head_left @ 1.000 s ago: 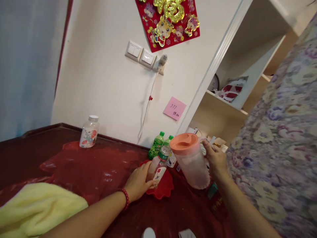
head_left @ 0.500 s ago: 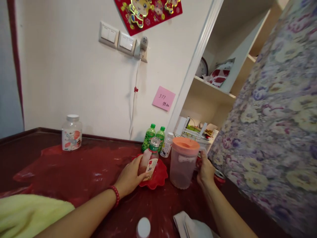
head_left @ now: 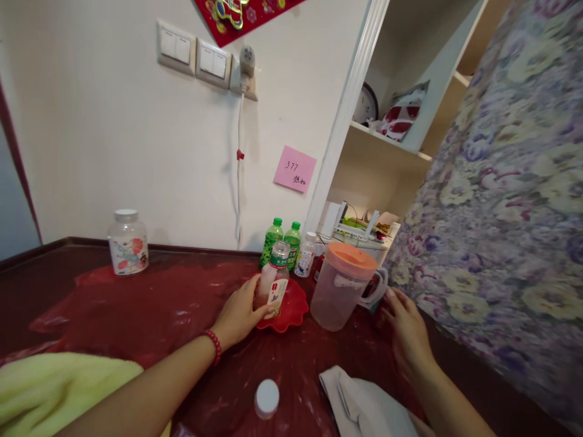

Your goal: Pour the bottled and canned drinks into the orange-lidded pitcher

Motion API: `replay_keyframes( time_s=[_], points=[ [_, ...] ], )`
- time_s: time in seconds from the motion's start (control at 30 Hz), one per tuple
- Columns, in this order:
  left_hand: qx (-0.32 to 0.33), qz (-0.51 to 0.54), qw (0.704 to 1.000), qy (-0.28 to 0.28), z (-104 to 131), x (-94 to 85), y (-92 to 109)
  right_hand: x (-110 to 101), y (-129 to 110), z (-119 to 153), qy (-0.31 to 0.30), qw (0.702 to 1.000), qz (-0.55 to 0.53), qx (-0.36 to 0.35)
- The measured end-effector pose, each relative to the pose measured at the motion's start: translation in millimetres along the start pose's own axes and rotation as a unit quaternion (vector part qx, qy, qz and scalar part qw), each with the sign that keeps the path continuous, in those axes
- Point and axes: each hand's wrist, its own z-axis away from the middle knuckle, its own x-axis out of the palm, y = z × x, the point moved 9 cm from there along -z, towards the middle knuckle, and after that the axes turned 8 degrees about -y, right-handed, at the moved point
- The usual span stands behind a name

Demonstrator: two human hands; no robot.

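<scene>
Curling around the clear plastic bottle [head_left: 276, 291], my left hand [head_left: 239, 309] grips it in the head view, the thumb in front and the fingers going round behind, spread only as wide as its body. That bottle leans slightly over the red dish [head_left: 295, 303], a glossy piece with a scalloped rim; my grasp hides whether its base rests there. It has a green band at the shoulder, a pale printed label and a clear neck that looks uncapped. My right hand [head_left: 407, 331] is loose, the fingers half bent and wrapped round nothing, their tips just beside the looped handle [head_left: 378, 286] of the jug [head_left: 332, 297]; I cannot tell whether they brush it. The jug is cloudy, see-through plastic, broad and rounded, under a smooth orange lid [head_left: 353, 260], and it sits right of the dish.

Beneath everything, the dark red table [head_left: 191, 291] shines under a wrinkled film. Round red beads make up the bracelet [head_left: 214, 347] on my left wrist. Near me lie a fluffy yellow cloth [head_left: 68, 388] and a flatter grey cloth [head_left: 364, 403] in soft folds, with a round white cap [head_left: 266, 394] between them.
</scene>
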Motion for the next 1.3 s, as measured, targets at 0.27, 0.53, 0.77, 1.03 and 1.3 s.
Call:
replay_keyframes(
  time_s=[0.27, 0.53, 0.77, 1.03, 1.3],
  points=[
    [0.007, -0.004, 1.0, 0.013, 1, 0.9, -1, 109, -69, 138, -0.406, 0.891, 0.173, -0.103],
    [0.001, -0.017, 1.0, 0.01, 2, 0.4, 1, 188, -7, 227, -0.649, 0.634, 0.409, -0.094],
    [0.0, -0.015, 1.0, 0.013, 3, 1.8, -3, 197, -38, 204, -0.627, 0.675, 0.358, -0.155],
    [-0.022, -0.001, 1.0, 0.011, 7, 2.4, -6, 218, -157, 57, -0.369, 0.826, 0.249, -0.345],
    [-0.029, 0.0, 1.0, 0.007, 8, 1.9, -3, 277, -142, 48, -0.456, 0.766, 0.332, -0.308]
  ],
)
